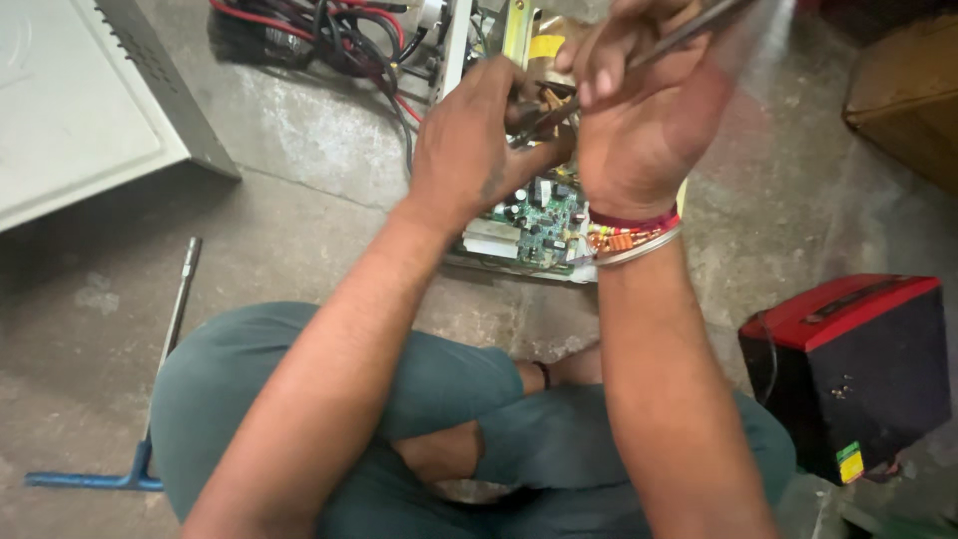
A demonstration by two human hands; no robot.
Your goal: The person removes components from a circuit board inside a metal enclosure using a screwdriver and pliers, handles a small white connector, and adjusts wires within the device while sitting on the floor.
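work on the opened metal chassis with its green circuit board (534, 225) looks midway: just above the board, the left hand (477, 140) pinches a small copper-tipped part (547, 105) while the right hand (639, 120) grips a thin metal tool (689, 25) against it, nothing reassembled.

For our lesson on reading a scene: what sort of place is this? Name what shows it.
Probably an electronics repair workshop, worked at floor level: an open circuit board, a tangle of red and black cables, and a blue T-handled tool on the bare concrete floor.
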